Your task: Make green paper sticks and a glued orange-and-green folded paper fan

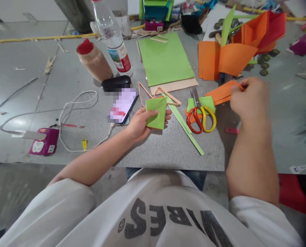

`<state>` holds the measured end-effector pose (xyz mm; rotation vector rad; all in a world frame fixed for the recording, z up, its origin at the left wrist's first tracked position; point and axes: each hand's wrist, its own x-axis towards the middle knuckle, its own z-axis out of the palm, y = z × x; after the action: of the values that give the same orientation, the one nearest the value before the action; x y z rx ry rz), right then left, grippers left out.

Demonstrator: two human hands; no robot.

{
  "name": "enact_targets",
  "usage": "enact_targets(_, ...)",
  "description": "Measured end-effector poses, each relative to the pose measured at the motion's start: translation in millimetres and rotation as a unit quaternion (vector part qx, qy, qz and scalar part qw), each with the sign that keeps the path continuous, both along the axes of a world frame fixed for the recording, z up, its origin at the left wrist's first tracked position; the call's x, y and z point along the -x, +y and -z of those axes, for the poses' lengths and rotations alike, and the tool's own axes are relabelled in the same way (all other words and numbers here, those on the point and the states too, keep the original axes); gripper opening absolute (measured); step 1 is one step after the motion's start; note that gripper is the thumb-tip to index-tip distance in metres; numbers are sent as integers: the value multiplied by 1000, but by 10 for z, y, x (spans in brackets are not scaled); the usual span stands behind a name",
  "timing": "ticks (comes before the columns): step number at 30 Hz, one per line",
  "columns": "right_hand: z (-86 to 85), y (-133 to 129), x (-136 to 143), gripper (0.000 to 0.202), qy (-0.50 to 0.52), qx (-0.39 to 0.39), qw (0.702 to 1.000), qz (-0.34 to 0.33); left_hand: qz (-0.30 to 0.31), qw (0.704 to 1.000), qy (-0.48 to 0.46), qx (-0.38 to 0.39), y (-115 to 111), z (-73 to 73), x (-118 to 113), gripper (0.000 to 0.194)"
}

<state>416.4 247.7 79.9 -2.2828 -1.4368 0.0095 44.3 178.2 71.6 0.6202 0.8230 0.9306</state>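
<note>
My left hand (139, 123) is closed on a small folded green paper packet (156, 118) with orange showing at its edges, the thumb lying across its face. Bent peach paper strips (172, 99) stick out behind the packet; whether they are joined to it I cannot tell. On the right, my right hand (250, 97) pinches the end of an orange paper strip (221, 92). Between the hands lie scissors (201, 119) with one red and one yellow handle, over green and orange paper pieces (208, 103). Long green paper strips (186, 125) lie beside them.
Green sheets (165, 60) lie ahead, with orange folded paper (237, 58) to their right. A lit phone (123, 106), a black case (116, 83), a water bottle (119, 55) and a red-capped bottle (94, 61) stand or lie left. A white cable (61, 116) runs near a purple box (44, 140).
</note>
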Motion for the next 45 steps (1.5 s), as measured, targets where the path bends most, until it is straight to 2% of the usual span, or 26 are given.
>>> enact_targets(2,42,78,-111,14,-49,-126,990,31,-5,1000,-18,7,4,-3,-3,41)
enact_targets(3,54,108,-128,30,-74,-208,975,33,-6,1000,-24,10,7,-2,-2,40)
enact_targets(5,66,106,-28,71,-114,-377,919,5,-5,999,-32,11,16,9,1,39)
enact_targets(6,72,59,96,84,-128,-449,884,-28,-3,999,-36,9,20,23,3,40)
enact_targets(7,81,-23,265,86,-129,-495,857,-66,-1,999,-42,4,23,42,3,40)
enact_targets(8,96,-137,464,77,-126,-525,835,-108,3,999,-49,-2,25,66,1,40)
enact_targets(9,119,-272,679,62,-127,-511,829,-185,7,998,-57,-9,26,92,-3,40)
enact_targets(11,189,-554,1088,27,-146,-406,823,-371,17,997,-75,-28,20,137,-19,43)
enact_targets(12,233,-672,1259,13,-150,-391,799,-430,22,996,-82,-37,15,149,-29,46)
enact_targets(13,282,-763,1397,6,-149,-390,779,-468,24,995,-88,-45,8,152,-38,50)
enact_targets(15,381,-849,1575,15,-130,-393,744,-524,24,994,-95,-56,-4,132,-49,58)
enact_targets(20,510,-778,1660,17,-56,-387,708,-588,49,994,-91,-48,-23,80,-9,76)
enact_targets(24,446,-768,1684,20,-74,-381,694,-606,73,991,-95,-60,-36,107,23,78)
enact_targets(28,358,-754,1699,16,-84,-378,685,-617,79,988,-109,-76,-23,89,43,72)
enact_targets(31,354,-701,1654,17,-44,-353,697,-623,57,988,-132,-50,1,49,60,60)
enact_targets(36,429,-552,1484,21,-18,-370,723,-583,17,996,-83,14,20,19,62,46)
enact_targets(41,460,-418,1249,20,-17,-371,763,-530,-38,996,-73,23,56,14,70,45)
enact_targets(43,439,-405,1198,20,-10,-358,779,-515,-36,997,-66,22,75,-4,90,46)
enact_targets(45,407,-416,1202,19,-16,-312,787,-532,-27,998,-51,18,84,-25,103,49)
